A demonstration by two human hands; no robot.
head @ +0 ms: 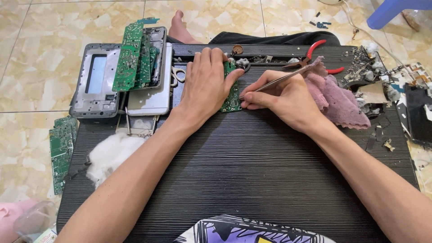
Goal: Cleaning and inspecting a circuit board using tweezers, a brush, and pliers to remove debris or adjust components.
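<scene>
Grey phone housings [96, 81] stacked far left on black ribbed bench [252, 171]. Left hand [204, 85] curled flat over small green circuit board [232, 96], pinning it mid-bench. Right hand [283, 96] closed around thin metal tweezers [274, 82], tip at board edge. Pink fuzzy cloth [335, 96] just beside.

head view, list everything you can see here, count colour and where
table: one, black ribbed top, centre
small circuit board: one, green, under the left hand at the table's far middle
tweezers: one, silver, in the right hand, tip at the small board
circuit board stack: several, green, leaning on the casings far left
device casings: several, grey and silver, far left corner
floor boards: a few, green, on the tiles left of the table
cotton wad: one, white, left table edge
cloth: one, pink, right of the right hand
pliers: one, red handles, far edge
scrap pile: many bits, grey and black, far right
left hand: pressing the small board
right hand: gripping the tweezers
</scene>
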